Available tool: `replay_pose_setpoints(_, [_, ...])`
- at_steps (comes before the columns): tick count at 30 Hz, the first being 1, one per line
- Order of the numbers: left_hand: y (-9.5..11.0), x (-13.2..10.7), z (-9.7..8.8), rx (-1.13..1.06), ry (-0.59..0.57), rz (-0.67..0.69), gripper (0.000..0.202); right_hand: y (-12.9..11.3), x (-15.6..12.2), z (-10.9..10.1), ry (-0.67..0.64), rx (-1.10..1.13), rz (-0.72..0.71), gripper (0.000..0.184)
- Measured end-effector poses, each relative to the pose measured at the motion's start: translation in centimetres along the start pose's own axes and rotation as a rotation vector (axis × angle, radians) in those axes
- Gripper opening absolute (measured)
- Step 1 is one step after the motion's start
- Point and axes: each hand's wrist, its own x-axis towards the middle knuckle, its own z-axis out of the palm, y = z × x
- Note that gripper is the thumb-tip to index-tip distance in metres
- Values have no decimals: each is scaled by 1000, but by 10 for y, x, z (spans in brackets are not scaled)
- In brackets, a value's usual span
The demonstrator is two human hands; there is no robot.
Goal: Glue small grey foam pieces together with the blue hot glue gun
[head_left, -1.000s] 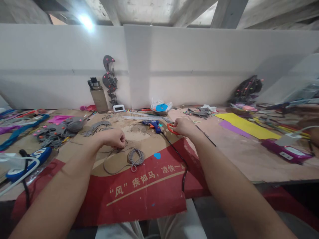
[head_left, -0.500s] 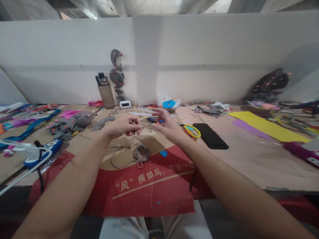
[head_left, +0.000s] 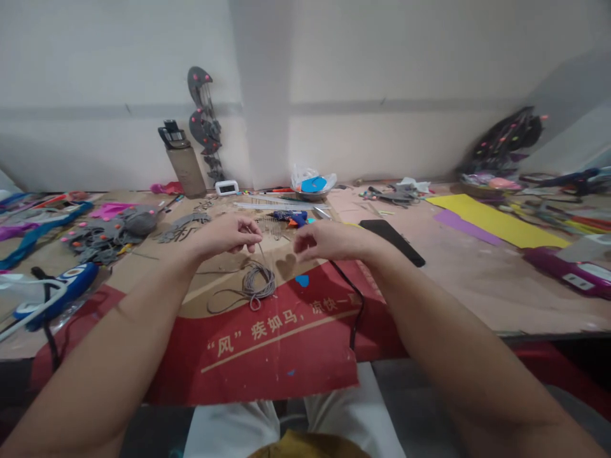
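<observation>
My left hand pinches the end of a thin grey cord between thumb and fingertips. From that pinch a short length slants down to the loose coil, which lies on the red and brown cardboard. Just right of it, my right hand hangs above the cardboard, palm inward. Its fingers are curled with the tips close to the thumb, and whatever is between them is too small to make out. Behind the hands lies a blue glue gun. A blue paper scrap sits beside the coil.
A black phone lies beyond my right wrist. At the back stand a bottle, a small white clock and a bowl. Grey felt pieces clutter the left; yellow sheet lies right. A black cable crosses the cardboard.
My view has tilted down. My right hand has turned and lowered, its spread fingers now curled in. The left hand still pinches the cord, which now runs down to the coil.
</observation>
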Motion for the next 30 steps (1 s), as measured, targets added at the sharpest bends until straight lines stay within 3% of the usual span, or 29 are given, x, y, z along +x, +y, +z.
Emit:
replay_pose_setpoints(2, [0, 2, 4, 155, 33, 3, 26, 0, -3, 1, -131, -37, -10, 17])
replay_pose_setpoints(4, [-1, 4, 7, 307, 111, 24, 26, -3, -2, 7, -181, -80, -26, 21])
replay_pose_setpoints(8, [-6, 8, 5, 487, 402, 96, 34, -8, 3, 19, -230, -152, -35, 19])
replay_pose_setpoints(13, [-3, 5, -1, 412, 649, 86, 40, -7, 3, 19, -227, -152, -50, 19])
replay_pose_setpoints(16, [2, 2, -1, 302, 709, 86, 36, -7, 1, 16, -205, -142, -57, 21])
replay_pose_setpoints(19, [3, 1, 1, 81, 637, 108, 31, -9, 4, 18, -80, 5, -56, 17])
replay_pose_setpoints(24, [6, 1, 7, -353, 344, 112, 39, -13, 25, 38, 457, 733, -7, 15])
replay_pose_setpoints(27, [9, -1, 12, -383, 201, 114, 44, -16, 34, 51, 526, 1010, -21, 24])
replay_pose_setpoints(30, [10, -2, 19, -298, 176, 185, 36, -17, 35, 56, 541, 1130, -5, 27])
